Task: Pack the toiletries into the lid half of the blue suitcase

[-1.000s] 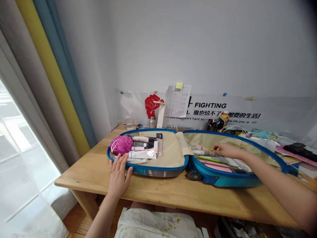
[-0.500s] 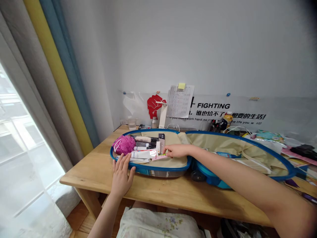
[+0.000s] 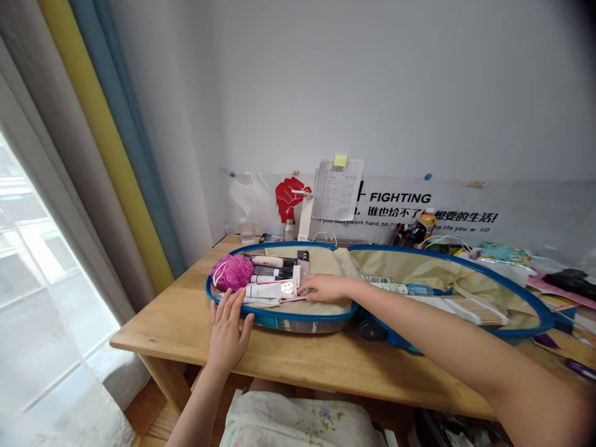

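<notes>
Left hand [image 3: 228, 326] spread, gripping nothing, on open blue-rimmed suitcase [image 3: 302, 318] by wooden desk's [image 3: 288, 357] front edge. Right hand [image 3: 323, 288] half-curled at flat pink strip [image 3: 293, 300] beside white plastic tube [image 3: 266, 290], suitcase's left half; can't tell if gripped. Likely placing; next needs clean release. Strip shows less than half-second ago.

Striped curtain [image 3: 103, 143] at left, red fist graphic [image 3: 285, 202] near printed sheet [image 3: 338, 192]

PLACE: home room | striped curtains [image 3: 109, 164] | wooden desk [image 3: 161, 310] | slogan banner [image 3: 400, 202] on wall [image 3: 395, 87]
</notes>
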`<state>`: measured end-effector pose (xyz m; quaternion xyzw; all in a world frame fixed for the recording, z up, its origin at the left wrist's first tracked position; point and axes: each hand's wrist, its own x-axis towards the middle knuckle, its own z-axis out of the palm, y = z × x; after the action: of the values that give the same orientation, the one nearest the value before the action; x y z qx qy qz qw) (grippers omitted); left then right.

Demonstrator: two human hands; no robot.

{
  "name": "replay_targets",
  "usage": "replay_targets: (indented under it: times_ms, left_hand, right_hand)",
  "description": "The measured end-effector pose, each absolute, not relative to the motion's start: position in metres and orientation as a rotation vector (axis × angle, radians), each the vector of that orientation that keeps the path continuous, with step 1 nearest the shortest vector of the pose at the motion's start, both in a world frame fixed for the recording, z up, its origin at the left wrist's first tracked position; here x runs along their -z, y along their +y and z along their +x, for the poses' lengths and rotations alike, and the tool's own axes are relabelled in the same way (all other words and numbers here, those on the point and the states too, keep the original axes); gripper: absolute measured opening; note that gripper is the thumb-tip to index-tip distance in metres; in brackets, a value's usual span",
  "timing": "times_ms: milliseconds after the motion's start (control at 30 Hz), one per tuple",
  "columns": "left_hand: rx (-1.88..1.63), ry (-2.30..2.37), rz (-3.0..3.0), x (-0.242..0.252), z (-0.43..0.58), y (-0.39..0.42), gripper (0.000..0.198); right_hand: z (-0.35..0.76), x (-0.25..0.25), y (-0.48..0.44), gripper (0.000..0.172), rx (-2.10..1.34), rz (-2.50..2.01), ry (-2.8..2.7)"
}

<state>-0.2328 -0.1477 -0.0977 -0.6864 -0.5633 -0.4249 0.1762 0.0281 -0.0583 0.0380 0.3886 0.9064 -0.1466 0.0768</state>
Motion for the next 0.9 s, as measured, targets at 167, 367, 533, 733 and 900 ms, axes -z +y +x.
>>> replay_targets:
  times_ms: [167, 367, 533, 733, 900]
  left_hand:
    - [1.198, -1.595, -1.954, 0.098, -0.234, -0.148, 0.050]
    - [1.201, -1.608, -1.961, 0.097, -0.233, -0.148, 0.051]
    - [1.209, -1.615, -1.962, 0.096, -0.232, -0.148, 0.051]
    - [1.215, -1.604, -1.956, 0.094, -0.232, -0.149, 0.051]
    - [1.219, -1.579, -1.937, 0.095, -0.232, -0.148, 0.050]
  right_hand:
    - [0.080, -0.083, -0.054, 0.038, 0.511, 1.550, 2.841]
    - [0.181, -0.095, -0.064, 0.023, 0.586, 1.844, 2.594]
    - [0.235, -0.062, -0.083, 0.025, 0.668, 1.942, 2.400]
    - [0.249, -0.043, -0.092, 0.026, 0.586, 1.991, 2.385]
    - [0.244, -0.041, -0.094, 0.024, 0.492, 1.984, 2.389]
